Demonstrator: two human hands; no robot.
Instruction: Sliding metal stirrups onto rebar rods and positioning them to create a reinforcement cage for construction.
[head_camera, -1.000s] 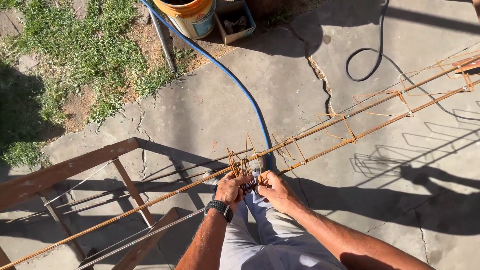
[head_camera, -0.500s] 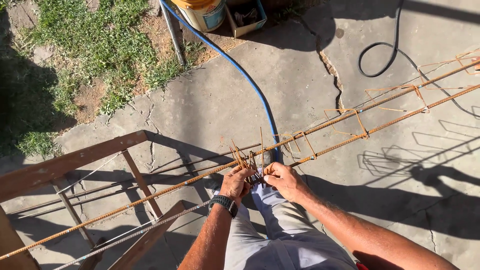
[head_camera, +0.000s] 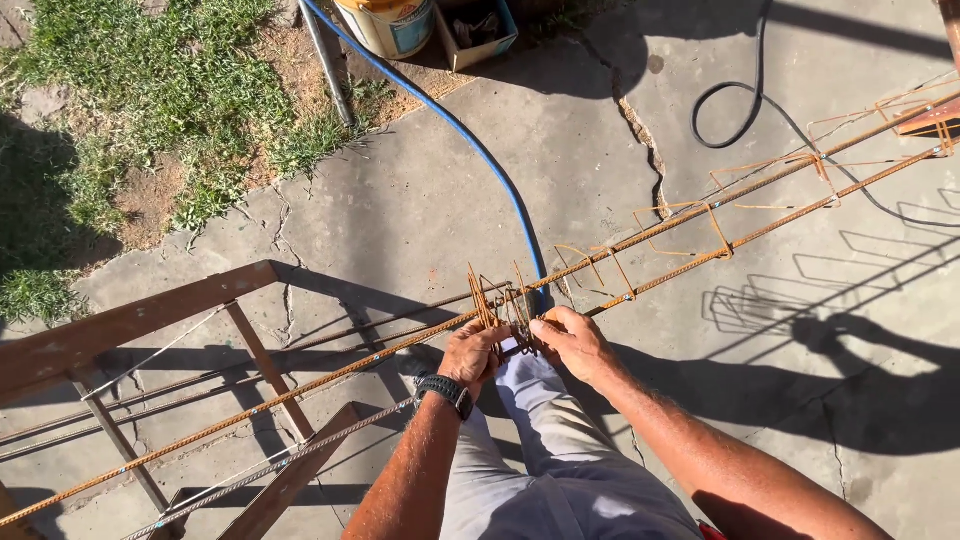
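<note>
At rebar cage (head_camera: 640, 240) | left hand (head_camera: 475, 352), right hand (head_camera: 570, 340) gripping stirrups (head_camera: 495, 300)

I see long rusty steel rods (head_camera: 690, 262) running side by side on a slant from lower left to upper right, above the concrete. A tight bunch of bent rusty wire loops (head_camera: 497, 298) stands upright around them, and more loops sit spaced out farther right.

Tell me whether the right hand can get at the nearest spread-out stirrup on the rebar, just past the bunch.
Probably yes. The right hand rests on the rebar beside the bunched stirrups, and the nearest spread-out stirrup sits close along the same bars, with nothing between them.
</note>
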